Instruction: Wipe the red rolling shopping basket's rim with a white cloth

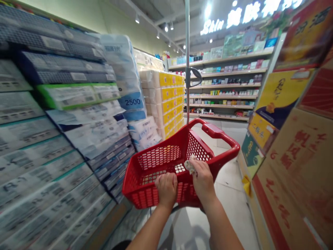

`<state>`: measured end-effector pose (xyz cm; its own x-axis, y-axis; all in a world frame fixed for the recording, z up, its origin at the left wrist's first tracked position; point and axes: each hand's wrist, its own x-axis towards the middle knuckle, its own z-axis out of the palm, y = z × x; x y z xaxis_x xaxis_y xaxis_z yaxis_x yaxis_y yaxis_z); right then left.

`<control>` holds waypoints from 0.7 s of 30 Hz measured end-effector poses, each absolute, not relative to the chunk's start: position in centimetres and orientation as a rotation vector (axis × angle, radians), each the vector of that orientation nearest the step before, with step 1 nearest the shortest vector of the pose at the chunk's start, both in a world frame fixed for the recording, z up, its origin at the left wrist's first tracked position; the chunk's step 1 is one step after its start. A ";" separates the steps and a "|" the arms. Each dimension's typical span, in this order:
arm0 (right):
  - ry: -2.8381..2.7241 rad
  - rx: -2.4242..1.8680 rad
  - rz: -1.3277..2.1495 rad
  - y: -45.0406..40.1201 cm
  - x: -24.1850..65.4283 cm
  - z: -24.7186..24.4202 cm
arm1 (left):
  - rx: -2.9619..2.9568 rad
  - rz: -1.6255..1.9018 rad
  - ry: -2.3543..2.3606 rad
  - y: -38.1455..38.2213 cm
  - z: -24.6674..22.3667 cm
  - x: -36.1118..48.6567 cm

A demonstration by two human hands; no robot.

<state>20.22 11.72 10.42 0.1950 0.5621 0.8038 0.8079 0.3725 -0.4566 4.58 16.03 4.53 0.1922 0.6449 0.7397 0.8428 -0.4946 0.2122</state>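
Note:
A red plastic shopping cart (148, 189) stands in front of me, side-on, with its handle (221, 137) at the right. Its basket has perforated walls, and the floor shows through its bottom. My left hand (167, 190) is closed over the near rim, fingers curled inward. To its right, my right hand (203, 177) pinches a crumpled pale cloth (190, 164) at the same rim, close to the handle end. Most of the cloth sticks out beyond my fingers, and part is hidden beneath them. A grey pole (187, 38) rises behind the cart, bearing a dark loop-shaped fitting (195, 77).
Tall stacks of wrapped tissue packs (31, 166) line the left side. Yellow-sided tissue packs (171, 100) stand beyond the cart. Cardboard cartons (299, 166) are piled along the right. Shelves of small products (226, 73) fill the back. Pale floor tiles (229, 201) show between.

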 end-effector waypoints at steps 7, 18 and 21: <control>-1.588 -1.493 -0.196 13.1 19.2 10.7 | -2.242 -1.274 -1.409 18.4 4.6 3.9; -1.552 -1.424 -0.385 14.4 19.4 9.3 | -2.369 -1.210 -1.442 19.9 5.4 5.2; -1.528 -1.374 -0.405 14.0 20.0 8.9 | -2.359 -1.206 -1.462 19.7 5.5 5.6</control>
